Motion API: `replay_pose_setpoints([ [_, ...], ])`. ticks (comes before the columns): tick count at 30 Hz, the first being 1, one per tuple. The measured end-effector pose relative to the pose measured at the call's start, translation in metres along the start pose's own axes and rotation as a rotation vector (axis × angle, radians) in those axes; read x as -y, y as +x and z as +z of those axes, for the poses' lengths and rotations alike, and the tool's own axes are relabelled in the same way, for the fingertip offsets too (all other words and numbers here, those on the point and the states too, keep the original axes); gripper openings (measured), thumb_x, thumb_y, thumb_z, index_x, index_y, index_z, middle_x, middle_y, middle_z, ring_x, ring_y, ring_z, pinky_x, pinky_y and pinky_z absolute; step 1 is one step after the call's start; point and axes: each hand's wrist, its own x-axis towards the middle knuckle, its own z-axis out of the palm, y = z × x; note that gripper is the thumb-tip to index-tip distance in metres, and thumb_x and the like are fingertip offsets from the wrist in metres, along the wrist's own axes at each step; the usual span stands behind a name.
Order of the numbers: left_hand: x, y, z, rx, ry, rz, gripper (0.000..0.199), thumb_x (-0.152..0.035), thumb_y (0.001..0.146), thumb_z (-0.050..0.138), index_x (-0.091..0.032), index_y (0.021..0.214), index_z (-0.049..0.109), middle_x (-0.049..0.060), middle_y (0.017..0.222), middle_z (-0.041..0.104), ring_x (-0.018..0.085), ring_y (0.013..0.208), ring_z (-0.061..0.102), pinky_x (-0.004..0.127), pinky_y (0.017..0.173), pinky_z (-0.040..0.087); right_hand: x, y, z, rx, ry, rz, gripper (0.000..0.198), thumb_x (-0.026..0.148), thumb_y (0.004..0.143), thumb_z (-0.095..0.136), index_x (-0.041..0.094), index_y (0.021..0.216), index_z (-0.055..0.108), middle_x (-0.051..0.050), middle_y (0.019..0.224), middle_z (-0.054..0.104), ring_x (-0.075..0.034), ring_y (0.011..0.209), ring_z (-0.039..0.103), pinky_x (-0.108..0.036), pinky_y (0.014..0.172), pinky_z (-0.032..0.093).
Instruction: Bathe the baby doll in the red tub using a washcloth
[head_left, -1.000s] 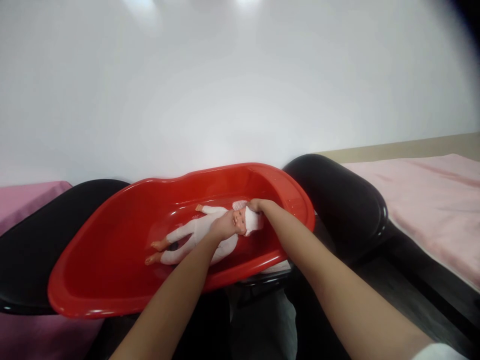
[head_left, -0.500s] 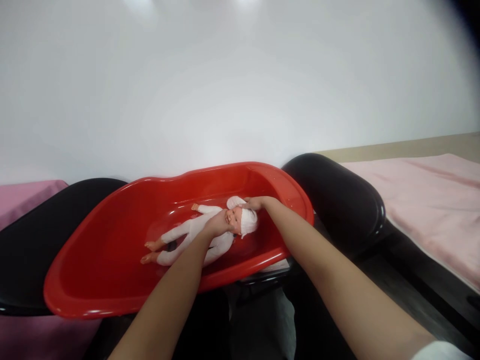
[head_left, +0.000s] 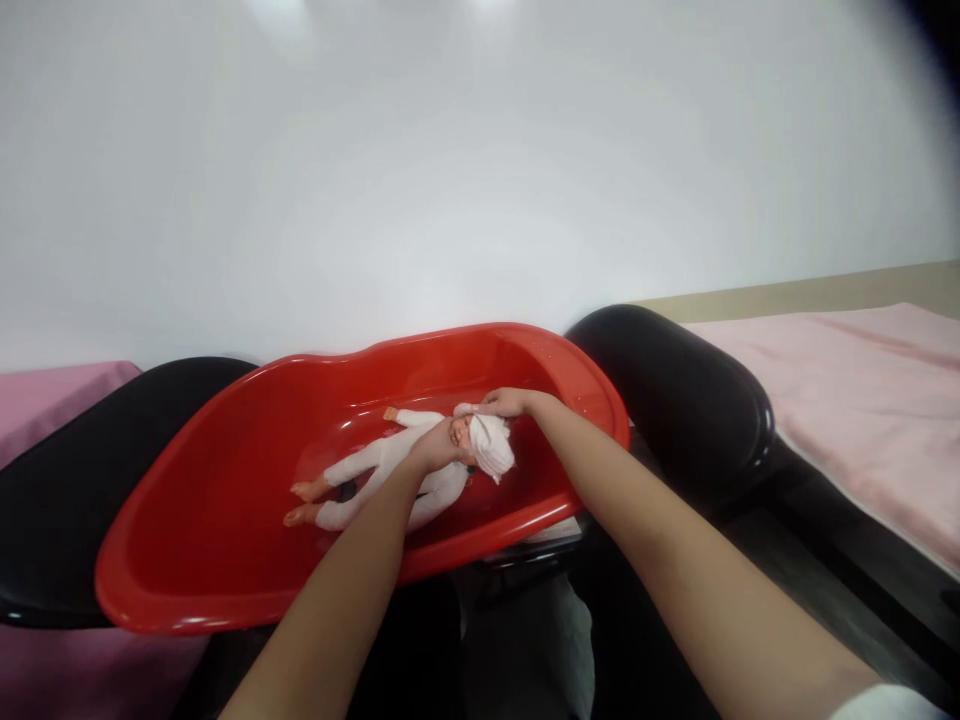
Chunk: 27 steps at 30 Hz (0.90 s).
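Observation:
A baby doll [head_left: 409, 447] in white clothing lies on its back inside a red baby bathtub [head_left: 217, 540], its bare feet to the left and its head to the right. My left hand [head_left: 439, 447] is closed on the doll at the chin and upper chest; its fingertips are partly hidden. Over the doll's forehead and eyes lies a white cloth [head_left: 493, 447], rumpled like a loose cap. At the far side of the head, my right hand [head_left: 506, 402] pinches the cloth's edge.
Black padded seats flank the tub, one on the left [head_left: 112, 480] and one on the right [head_left: 667, 390]. A pale pink sheet [head_left: 870, 400] covers a surface at far right, and a darker pink cloth [head_left: 60, 395] shows at left. Behind stands a white wall [head_left: 480, 180].
The white cloth has shifted down over the doll's forehead and eyes, and its raised flap by my right hand has flattened. My left hand stays in place on the doll.

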Motion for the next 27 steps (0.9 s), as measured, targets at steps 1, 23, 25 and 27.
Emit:
replay_pose_setpoints([
  [1,0.002,0.001,0.000,0.018,-0.020,0.016,0.052,-0.025,0.058,0.077,-0.015,0.103,0.052,0.007,0.096,0.067,0.020,0.084,0.060,0.027,0.070,0.046,-0.001,0.001,0.000,0.012,0.015,-0.010,0.063,0.070,0.078,0.053,0.016,0.107,0.067,-0.010,0.096,0.070,-0.019,0.079,0.065,-0.029,0.072,0.052],
  [23,-0.002,0.001,-0.002,-0.046,0.059,0.018,0.058,-0.031,0.064,0.073,-0.016,0.115,0.050,0.006,0.099,0.065,0.021,0.089,0.059,0.030,0.080,0.046,0.014,0.013,0.025,0.028,-0.590,-0.225,0.104,0.034,0.042,0.088,0.018,0.134,0.042,-0.015,0.132,0.047,-0.032,0.115,0.052,-0.039,0.093,0.047],
  [25,-0.007,-0.001,-0.003,-0.047,0.046,0.017,0.058,-0.029,0.062,0.074,-0.015,0.114,0.051,0.006,0.095,0.066,0.021,0.087,0.059,0.029,0.077,0.046,0.011,0.014,0.021,0.038,-0.516,-0.186,0.099,0.039,0.043,0.088,0.017,0.130,0.046,-0.015,0.130,0.050,-0.031,0.111,0.055,-0.037,0.089,0.049],
  [27,-0.011,-0.002,-0.003,-0.047,0.067,-0.001,0.057,-0.029,0.059,0.076,-0.015,0.108,0.053,0.005,0.091,0.066,0.022,0.085,0.059,0.029,0.074,0.045,0.006,0.015,0.016,0.094,-0.391,-0.146,0.090,0.044,0.045,0.087,0.017,0.123,0.052,-0.013,0.124,0.057,-0.028,0.105,0.059,-0.035,0.086,0.050],
])
